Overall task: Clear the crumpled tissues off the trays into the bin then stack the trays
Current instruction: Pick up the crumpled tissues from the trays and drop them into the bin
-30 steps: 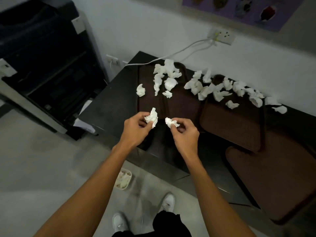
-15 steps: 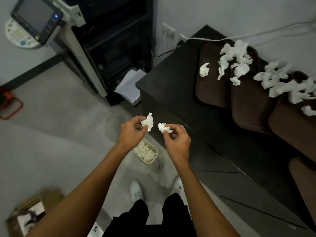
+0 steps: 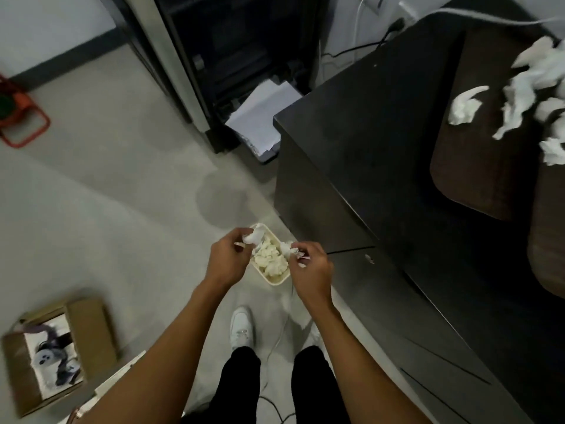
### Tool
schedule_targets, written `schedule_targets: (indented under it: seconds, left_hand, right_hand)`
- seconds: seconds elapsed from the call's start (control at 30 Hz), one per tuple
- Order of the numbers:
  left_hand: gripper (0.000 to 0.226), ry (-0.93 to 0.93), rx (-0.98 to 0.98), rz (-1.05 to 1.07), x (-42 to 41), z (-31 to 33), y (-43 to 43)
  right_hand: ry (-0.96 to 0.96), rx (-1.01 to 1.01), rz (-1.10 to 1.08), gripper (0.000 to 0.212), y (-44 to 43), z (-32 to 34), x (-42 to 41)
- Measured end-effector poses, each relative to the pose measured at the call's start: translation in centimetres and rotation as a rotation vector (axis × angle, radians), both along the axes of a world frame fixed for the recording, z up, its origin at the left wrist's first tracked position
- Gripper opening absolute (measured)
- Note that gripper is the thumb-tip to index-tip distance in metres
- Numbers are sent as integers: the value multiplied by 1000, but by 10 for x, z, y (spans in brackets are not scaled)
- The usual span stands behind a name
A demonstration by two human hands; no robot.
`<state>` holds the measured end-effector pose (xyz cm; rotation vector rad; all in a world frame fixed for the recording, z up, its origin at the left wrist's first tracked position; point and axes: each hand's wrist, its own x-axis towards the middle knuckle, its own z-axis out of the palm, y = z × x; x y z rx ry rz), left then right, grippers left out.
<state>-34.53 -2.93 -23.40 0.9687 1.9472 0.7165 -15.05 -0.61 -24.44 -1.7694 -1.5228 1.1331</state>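
A small cream bin [image 3: 275,280] stands on the floor beside the black cabinet, holding several crumpled tissues. My left hand [image 3: 227,261] pinches a crumpled tissue [image 3: 254,235] over the bin's left rim. My right hand [image 3: 310,269] pinches another tissue [image 3: 287,248] over the bin's right rim. On the cabinet top, at the right edge of the view, a brown tray [image 3: 477,166] carries loose tissues [image 3: 463,106], with more white tissues [image 3: 532,87] further right. A second brown tray [image 3: 547,255] is partly cut off at the right.
The black cabinet [image 3: 367,133] fills the right side. A dark copier [image 3: 232,56] with white paper sheets [image 3: 263,114] stands behind. An open cardboard box [image 3: 55,353] sits on the floor at lower left, and a red-framed object [image 3: 21,117] at far left. My white shoes are below the bin.
My view has swung down and left, away from the trays toward the floor. Both hands, each still holding a tissue, have lowered until they are over the bin.
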Motion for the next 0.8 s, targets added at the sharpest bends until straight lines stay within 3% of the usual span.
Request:
schedule_targets:
  seconds: [0.37,0.53,0.7,0.8]
  left_hand:
    - [23,10,-145,47,-16,-180,5]
    - [26,15,-182,44,-22,-235,7]
    - [25,25,-198,53,-31,-264,1]
    - [25,11,-210,54,-34,-278,-3]
  right_hand:
    - [-163,-115,109,16,21,-208,-13]
    - [-347,-125,200,18,22,-278,-31]
    - [-457,-288,396,43,15,-329,-31]
    - [-503,-323,352,47,15,-338,-19]
